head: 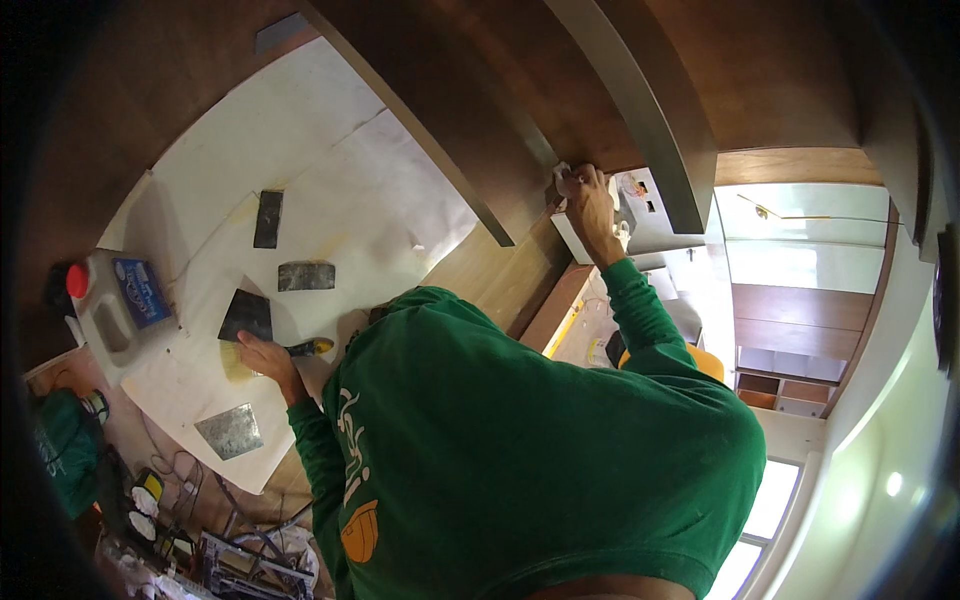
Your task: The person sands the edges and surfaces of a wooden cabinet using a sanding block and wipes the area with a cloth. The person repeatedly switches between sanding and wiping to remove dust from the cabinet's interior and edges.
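Observation:
My left hand [268, 361] grips the edge of a dark, flat, four-sided sheet [246, 316], above a white covering sheet [330, 180]. Just right of those fingers lies a brush-like tool with a black and yellow handle [311, 347]. My right hand [589, 206] reaches forward and pinches a small crumpled whitish wad [562, 180] against a dark brown wood panel [480, 97]. Two dark rectangular pieces, one upright in view [268, 219] and one crosswise [306, 275], rest on the covering, with a grey mottled plate [229, 431] nearer me.
A plastic jug with a red cap [112, 315] stands at the covering's left edge. Projecting dark wood boards [630, 90] flank my right arm. A white panel with cutouts and loose wires [645, 195] is beside that hand. Tools and cables [255, 555] clutter the lower left.

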`<move>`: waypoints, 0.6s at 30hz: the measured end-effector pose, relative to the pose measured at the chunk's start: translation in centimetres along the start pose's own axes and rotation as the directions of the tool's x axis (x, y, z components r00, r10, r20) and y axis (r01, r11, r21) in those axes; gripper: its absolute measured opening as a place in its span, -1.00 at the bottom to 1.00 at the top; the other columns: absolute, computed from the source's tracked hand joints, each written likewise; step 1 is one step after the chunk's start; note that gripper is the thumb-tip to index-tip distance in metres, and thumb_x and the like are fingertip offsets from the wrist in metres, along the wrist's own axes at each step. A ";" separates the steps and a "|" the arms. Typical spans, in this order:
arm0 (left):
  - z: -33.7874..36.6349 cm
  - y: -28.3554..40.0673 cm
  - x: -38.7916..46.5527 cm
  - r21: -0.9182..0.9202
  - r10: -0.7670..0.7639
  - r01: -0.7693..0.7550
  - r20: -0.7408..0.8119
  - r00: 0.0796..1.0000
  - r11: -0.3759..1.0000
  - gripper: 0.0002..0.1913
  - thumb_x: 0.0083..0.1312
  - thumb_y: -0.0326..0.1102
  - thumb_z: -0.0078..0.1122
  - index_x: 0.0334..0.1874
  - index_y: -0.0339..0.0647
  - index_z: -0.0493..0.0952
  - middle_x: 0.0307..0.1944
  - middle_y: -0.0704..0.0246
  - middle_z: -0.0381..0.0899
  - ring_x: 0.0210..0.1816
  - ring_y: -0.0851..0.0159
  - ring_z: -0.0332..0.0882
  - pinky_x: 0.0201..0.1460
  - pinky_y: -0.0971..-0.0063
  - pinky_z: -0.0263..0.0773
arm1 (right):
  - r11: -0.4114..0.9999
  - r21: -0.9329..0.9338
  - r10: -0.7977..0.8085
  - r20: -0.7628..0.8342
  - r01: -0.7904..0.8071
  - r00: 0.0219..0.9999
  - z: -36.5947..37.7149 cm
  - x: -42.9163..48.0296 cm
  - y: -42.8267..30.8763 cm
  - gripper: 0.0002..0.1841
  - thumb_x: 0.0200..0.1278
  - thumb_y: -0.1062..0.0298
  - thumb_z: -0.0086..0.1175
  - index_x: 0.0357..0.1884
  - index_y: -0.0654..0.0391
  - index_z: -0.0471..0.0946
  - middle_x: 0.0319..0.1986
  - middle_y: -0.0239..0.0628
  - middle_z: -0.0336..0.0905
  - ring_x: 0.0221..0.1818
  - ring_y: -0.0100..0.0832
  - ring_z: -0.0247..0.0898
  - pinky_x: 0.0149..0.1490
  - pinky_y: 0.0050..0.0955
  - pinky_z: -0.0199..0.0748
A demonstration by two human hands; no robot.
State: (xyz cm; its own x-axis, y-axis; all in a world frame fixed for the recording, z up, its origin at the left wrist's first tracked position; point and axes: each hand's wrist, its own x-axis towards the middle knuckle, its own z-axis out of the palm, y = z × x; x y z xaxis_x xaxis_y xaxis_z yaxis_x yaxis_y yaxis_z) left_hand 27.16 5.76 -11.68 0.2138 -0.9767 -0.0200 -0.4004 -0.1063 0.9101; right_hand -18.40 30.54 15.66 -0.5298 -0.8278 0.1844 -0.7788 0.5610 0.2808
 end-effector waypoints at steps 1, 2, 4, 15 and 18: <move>0.0 0.0 -0.3 -0.019 -0.027 0.027 0.020 0.999 0.999 -0.29 0.60 0.08 -0.31 -0.54 -0.55 0.27 -0.62 -0.01 0.25 -0.51 -0.07 0.13 -0.37 -0.01 0.07 | 0.999 -0.032 0.001 0.036 0.000 0.999 0.0 -0.7 1.1 -0.72 0.13 0.48 0.12 -0.11 0.06 0.69 -0.11 -0.20 0.53 0.00 -0.09 0.47 -0.04 -0.16 0.59; 0.0 -1.6 -0.3 0.005 0.010 -0.010 0.026 1.000 1.000 -0.29 0.61 0.07 -0.31 -0.55 -0.55 0.25 -0.64 -0.01 0.24 -0.52 -0.08 0.12 -0.38 -0.02 0.06 | 0.991 -0.132 0.023 0.139 -0.004 0.990 -0.1 -1.1 2.1 -0.79 0.16 0.48 0.10 -0.19 0.09 0.70 -0.14 -0.18 0.54 -0.03 -0.09 0.49 -0.07 -0.16 0.58; 0.1 -4.7 0.1 0.060 0.079 -0.080 0.014 0.997 0.995 -0.29 0.61 0.06 -0.31 -0.58 -0.53 0.22 -0.66 -0.01 0.22 -0.53 -0.11 0.08 -0.38 -0.03 0.03 | 0.995 -0.080 0.064 0.109 -0.055 0.992 -0.7 -0.8 2.1 -0.82 0.16 0.48 0.10 -0.23 0.10 0.70 -0.15 -0.17 0.54 -0.04 -0.09 0.48 -0.09 -0.15 0.57; -0.9 -0.7 -0.6 0.092 0.103 -0.104 0.024 0.994 0.990 -0.36 0.60 0.01 -0.28 -0.52 -0.51 0.25 -0.60 -0.11 0.25 -0.51 -0.13 0.13 -0.37 -0.02 0.00 | 0.969 0.089 -0.224 -0.082 0.231 0.971 2.0 2.6 -1.1 -0.61 0.00 0.53 0.05 -0.04 0.22 0.58 -0.01 0.06 0.49 0.05 0.14 0.40 0.10 0.02 0.46; -0.4 -1.8 -0.3 0.014 0.105 -0.105 0.010 0.994 0.994 -0.33 0.59 0.06 -0.30 -0.48 -0.53 0.32 -0.61 0.01 0.30 -0.52 -0.03 0.16 -0.39 0.03 0.08 | 0.984 0.176 0.001 -0.001 -0.001 1.000 2.4 1.7 -0.6 -0.64 0.08 0.51 0.03 -0.03 0.21 0.59 0.00 0.09 0.51 0.05 0.17 0.42 0.10 0.04 0.47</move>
State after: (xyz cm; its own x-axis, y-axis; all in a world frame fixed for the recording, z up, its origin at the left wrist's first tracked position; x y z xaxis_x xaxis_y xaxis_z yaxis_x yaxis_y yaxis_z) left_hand 28.21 6.34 -13.17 0.1621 -0.9842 0.0713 -0.4335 -0.0062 0.9011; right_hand -19.60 28.81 13.53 -0.5304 -0.8271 0.1859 -0.8251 0.5540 0.1109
